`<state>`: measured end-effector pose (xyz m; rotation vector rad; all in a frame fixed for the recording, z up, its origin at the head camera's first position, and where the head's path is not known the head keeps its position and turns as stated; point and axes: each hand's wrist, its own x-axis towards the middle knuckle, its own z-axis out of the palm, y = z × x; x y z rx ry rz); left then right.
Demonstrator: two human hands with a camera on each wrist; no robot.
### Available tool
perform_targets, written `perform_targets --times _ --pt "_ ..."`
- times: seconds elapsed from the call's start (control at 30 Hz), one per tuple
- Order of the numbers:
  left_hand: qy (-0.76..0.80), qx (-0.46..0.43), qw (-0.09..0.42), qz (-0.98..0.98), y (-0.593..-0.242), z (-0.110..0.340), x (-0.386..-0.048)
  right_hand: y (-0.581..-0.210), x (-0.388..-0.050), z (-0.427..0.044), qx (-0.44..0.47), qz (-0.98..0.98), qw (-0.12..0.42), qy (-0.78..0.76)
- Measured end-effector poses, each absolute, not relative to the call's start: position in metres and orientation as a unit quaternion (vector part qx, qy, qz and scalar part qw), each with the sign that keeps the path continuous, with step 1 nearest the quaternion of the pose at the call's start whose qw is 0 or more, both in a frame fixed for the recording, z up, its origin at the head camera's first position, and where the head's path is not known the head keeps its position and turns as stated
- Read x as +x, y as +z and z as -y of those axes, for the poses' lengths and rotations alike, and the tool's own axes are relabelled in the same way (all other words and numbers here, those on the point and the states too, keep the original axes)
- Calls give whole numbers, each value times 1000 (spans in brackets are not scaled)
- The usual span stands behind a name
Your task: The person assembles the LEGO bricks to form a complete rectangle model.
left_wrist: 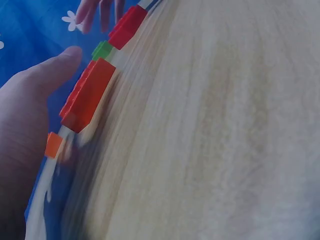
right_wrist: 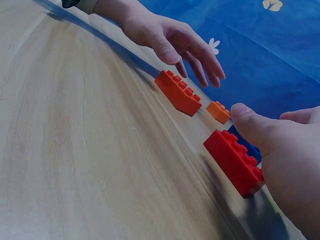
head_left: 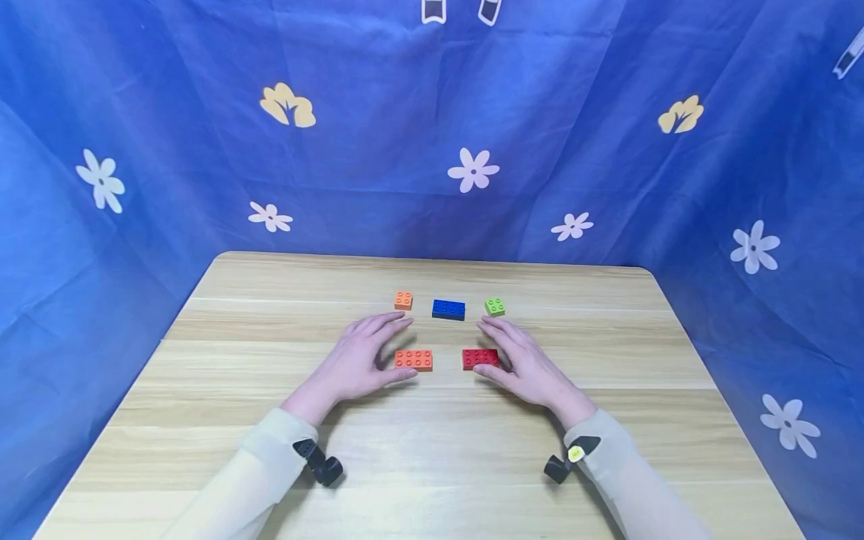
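Note:
My left hand (head_left: 363, 356) hovers round the left side of a long orange-red toy building brick (head_left: 414, 361), thumb and fingers spread apart. Across from it, my right hand (head_left: 525, 362) is held the same way about a long red brick (head_left: 480, 358), its thumb overlapping the brick's front edge in the head view. Neither hand grips anything. In the right wrist view the red brick (right_wrist: 234, 162) lies on the table with its studs up, beside the thumb. Behind the hands lie a small orange brick (head_left: 403, 301), a long blue brick (head_left: 448, 310) and a small green brick (head_left: 495, 307).
The bricks lie apart on a pale wooden table (head_left: 432, 465) with rounded far corners. A blue curtain (head_left: 378, 150) with printed flowers hangs round its back and sides. Each sleeve cuff carries a black wrist camera (head_left: 329, 471).

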<state>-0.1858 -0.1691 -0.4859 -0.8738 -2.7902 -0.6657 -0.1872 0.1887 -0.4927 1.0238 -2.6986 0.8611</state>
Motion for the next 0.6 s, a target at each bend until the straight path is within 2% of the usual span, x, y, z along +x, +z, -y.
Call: perform_targets --times 0.6 --pt "-262 -280 31 923 -493 164 -187 -503 -186 -184 319 890 30 324"
